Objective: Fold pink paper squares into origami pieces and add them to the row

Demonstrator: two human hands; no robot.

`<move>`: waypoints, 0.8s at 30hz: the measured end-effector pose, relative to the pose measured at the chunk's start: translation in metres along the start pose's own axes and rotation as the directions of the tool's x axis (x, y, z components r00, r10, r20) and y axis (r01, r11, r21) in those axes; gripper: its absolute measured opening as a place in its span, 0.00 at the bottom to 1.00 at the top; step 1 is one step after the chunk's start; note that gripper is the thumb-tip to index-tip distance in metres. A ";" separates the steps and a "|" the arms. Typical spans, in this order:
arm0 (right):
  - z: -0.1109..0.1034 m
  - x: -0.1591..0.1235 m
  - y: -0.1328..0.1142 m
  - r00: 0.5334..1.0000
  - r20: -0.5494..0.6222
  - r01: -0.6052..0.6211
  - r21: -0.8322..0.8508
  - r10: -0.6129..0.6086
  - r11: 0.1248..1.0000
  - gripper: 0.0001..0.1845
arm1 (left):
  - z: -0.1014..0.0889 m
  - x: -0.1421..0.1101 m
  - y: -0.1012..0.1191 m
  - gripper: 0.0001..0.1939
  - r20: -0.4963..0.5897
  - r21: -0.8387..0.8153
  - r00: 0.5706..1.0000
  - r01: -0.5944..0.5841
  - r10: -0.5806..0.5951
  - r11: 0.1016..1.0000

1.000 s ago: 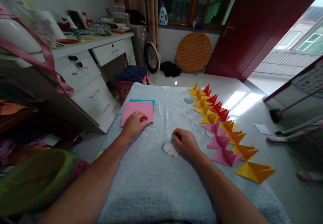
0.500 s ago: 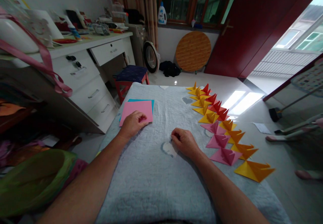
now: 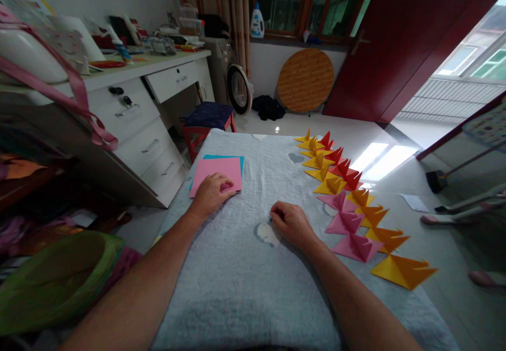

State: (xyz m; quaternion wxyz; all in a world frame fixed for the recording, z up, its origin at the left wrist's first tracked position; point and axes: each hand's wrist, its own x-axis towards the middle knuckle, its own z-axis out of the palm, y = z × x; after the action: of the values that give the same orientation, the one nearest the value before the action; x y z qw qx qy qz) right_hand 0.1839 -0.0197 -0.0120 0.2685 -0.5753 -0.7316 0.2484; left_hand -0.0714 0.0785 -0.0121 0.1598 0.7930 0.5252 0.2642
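A stack of square paper lies at the left of the cloth-covered table, a pink sheet (image 3: pixel 221 166) on top and a blue one (image 3: pixel 242 164) showing past its edges. My left hand (image 3: pixel 213 190) rests over the near right corner of the stack, its thumb and bent fingers closed at the pink sheet's edge. My right hand (image 3: pixel 290 222) lies on the cloth to the right, fingers curled in, nothing visible in them. Folded paper cranes stand along the right side: yellow (image 3: pixel 331 185), red (image 3: pixel 351 179), pink (image 3: pixel 358 246) and orange-yellow (image 3: pixel 403 272).
The pale blue cloth (image 3: pixel 245 288) covers the table. A stool (image 3: pixel 207 116) stands beyond its far left corner, near a white desk (image 3: pixel 138 124). A green-rimmed bin (image 3: pixel 106 256) is at lower left. Another person's legs (image 3: pixel 458 214) show at far right.
The whole view has shifted slightly to the right in frame. Both hands keep nearly the same places and poses; the paper stack and the cranes stay put.
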 end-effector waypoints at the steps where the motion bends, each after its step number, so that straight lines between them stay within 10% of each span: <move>1: 0.000 0.000 0.000 1.000 -0.001 0.004 -0.001 -0.004 1.000 0.07 | 0.000 0.000 -0.001 0.08 0.002 -0.023 1.000 0.004 -0.004 1.000; 24: -0.001 0.000 -0.002 1.000 0.009 0.011 -0.026 -0.010 1.000 0.07 | 0.001 -0.001 0.001 0.15 0.042 0.077 0.996 -0.075 0.072 0.994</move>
State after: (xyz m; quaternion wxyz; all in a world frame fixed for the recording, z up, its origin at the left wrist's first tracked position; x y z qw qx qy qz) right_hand 0.1836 -0.0195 -0.0100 0.2588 -0.5738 -0.7390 0.2400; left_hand -0.0703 0.0776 -0.0123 0.1291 0.8225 0.5023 0.2334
